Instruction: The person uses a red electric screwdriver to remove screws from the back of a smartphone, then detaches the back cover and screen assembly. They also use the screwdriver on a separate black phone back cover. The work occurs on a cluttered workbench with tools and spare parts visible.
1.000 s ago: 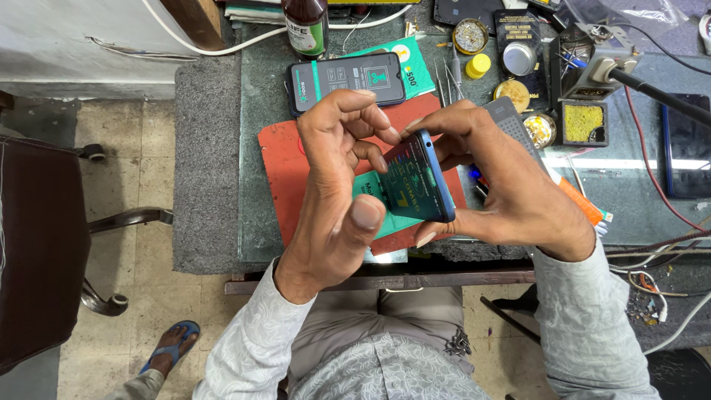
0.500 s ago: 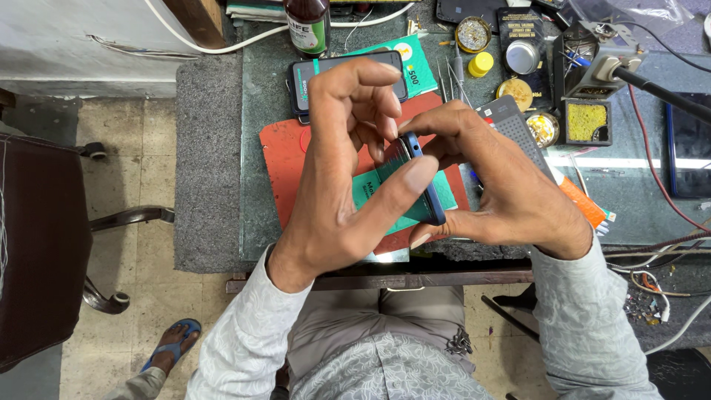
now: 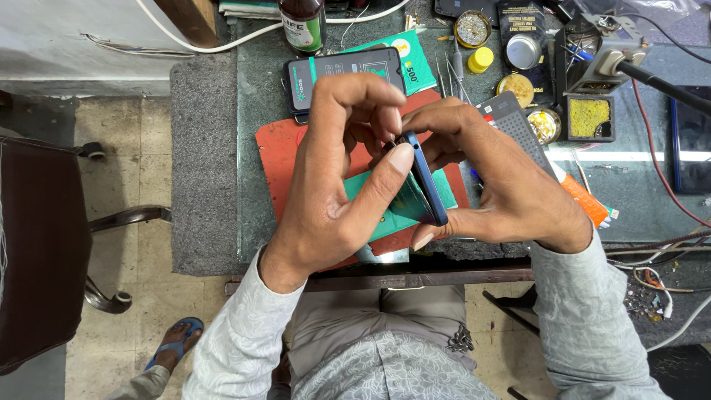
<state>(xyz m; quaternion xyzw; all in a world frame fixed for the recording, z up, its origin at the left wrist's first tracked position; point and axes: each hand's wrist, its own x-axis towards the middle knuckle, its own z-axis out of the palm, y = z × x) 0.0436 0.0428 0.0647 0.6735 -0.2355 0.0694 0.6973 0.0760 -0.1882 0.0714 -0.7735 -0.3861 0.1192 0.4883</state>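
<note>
A blue-framed smartphone (image 3: 426,185) is held on edge above a red work mat (image 3: 278,159), its opened back showing green inner parts. My left hand (image 3: 337,185) grips it from the left, thumb pressed on the upper edge, fingers curled over the top corner. My right hand (image 3: 503,189) holds it from the right, fingertips meeting the left fingers at that same top corner. A second phone (image 3: 326,74) in a green wrapper lies flat on the bench just beyond my hands.
A dark bottle (image 3: 302,26) stands at the bench's far edge. Tweezers (image 3: 450,74), small round tins (image 3: 472,28), a yellow cap (image 3: 481,59) and a soldering stand with a yellow sponge (image 3: 589,117) lie to the right. Cables (image 3: 666,237) trail at right; a chair (image 3: 41,252) stands left.
The phone has turned from showing its open back to standing edge-on. My left hand has shifted from the near side up to the top corner, thumb now on the edge.
</note>
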